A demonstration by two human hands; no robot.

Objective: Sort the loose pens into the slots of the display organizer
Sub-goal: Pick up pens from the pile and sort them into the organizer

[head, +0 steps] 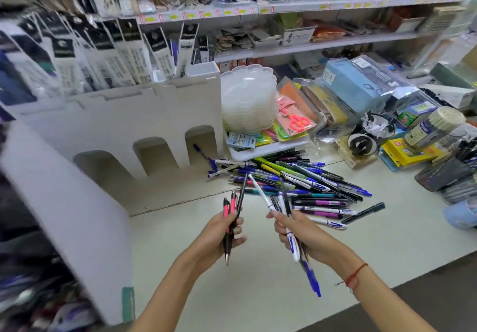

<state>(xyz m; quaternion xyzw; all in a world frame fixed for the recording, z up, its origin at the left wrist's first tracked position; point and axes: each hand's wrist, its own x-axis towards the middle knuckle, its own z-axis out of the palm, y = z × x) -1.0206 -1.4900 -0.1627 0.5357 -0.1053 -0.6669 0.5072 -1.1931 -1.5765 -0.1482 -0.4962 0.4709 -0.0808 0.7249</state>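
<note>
1. Looking down from the head camera, both forearms reach in from the bottom edge over a pale bench [258, 293]; the elbows are cut off by the frame.
2. The left hand [222, 236] is curled round a small bunch of pink and black pens [231, 224], held nearly upright; exactly how many cannot be counted.
3. The right hand [296, 231] grips several white and blue pens [293, 241], tips slanting down past the wrist; a red string bracelet [355, 276] circles that wrist.
4. Just beyond the hands a heap of loose pens [296, 182] lies on the bench, overlapping so that single pens are hard to tell apart.
5. The white display organizer [124, 120] stands to the left, its three arched slots [154, 156] open toward the heap; its near wall is blurred and hides the lower left.
6. Bare bench lies between the hands and the near edge.
7. A stack of clear lidded trays [249, 102], packaged scissors [296, 121] and boxed stationery crowd the right side behind the heap; the shelves [322, 6] above are too blurred to read.
</note>
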